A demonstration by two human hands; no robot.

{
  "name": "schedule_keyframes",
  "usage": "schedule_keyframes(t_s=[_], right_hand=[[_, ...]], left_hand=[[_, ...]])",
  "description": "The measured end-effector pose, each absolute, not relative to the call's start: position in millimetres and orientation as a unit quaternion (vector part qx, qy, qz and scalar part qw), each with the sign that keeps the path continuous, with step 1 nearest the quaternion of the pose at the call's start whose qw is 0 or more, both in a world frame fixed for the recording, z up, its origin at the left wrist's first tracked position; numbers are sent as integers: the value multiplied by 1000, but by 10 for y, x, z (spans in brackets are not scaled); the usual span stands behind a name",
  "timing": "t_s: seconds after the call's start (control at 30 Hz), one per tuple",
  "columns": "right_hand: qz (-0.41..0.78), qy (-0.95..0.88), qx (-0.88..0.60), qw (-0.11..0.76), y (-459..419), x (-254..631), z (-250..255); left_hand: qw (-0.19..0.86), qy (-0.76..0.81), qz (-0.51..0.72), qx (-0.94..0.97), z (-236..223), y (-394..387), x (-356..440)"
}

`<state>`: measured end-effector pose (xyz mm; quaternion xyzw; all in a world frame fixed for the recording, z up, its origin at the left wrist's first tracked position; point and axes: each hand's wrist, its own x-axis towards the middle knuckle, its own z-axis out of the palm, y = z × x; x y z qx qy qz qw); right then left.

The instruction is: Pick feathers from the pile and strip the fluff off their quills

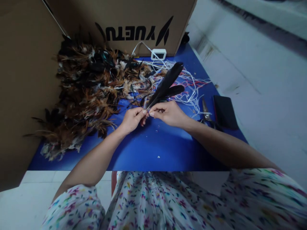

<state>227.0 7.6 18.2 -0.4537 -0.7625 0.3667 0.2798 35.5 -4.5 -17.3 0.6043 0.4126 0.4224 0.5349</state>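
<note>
Several long black feathers (166, 83) fan out up and to the right from between my two hands, over the blue table. The thumb and fingers of my left hand (133, 118) pinch them at the quill ends. Close beside it, fingertips almost touching, my right hand (169, 113) is closed in a pinch at the same quills; whether it grips a quill or a thin strand is too small to tell. A large heap of brown and black feathers (88, 86) lies to the left of my hands. White and pink plastic strips (192, 92) lie tangled behind my right hand.
Cardboard boxes (134, 16) stand at the back and along the left side. A small white-framed device (158, 54) sits before the back box. Scissors (205, 110) and a dark phone-like case (224, 111) lie at the right edge of the blue table (168, 153).
</note>
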Motion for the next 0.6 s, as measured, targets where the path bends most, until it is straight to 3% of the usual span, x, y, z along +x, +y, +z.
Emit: schedule_keyframes(t_s=[0.17,0.3,0.5,0.6], right_hand=[[283,-815,-423,277,-20,2287,243],[213,-861,-385,254,-39,2296,294],[-13,-925,-371,82,-86,2209,546],[-33,-935,-352,6,-66,2096,710]], left_hand=[[542,418,412,601,-160,-54,367],[420,447,377,694,-93,-90,368],[215,453,336,797,-128,-163,378],[171,459,295,821,-180,-184,363]])
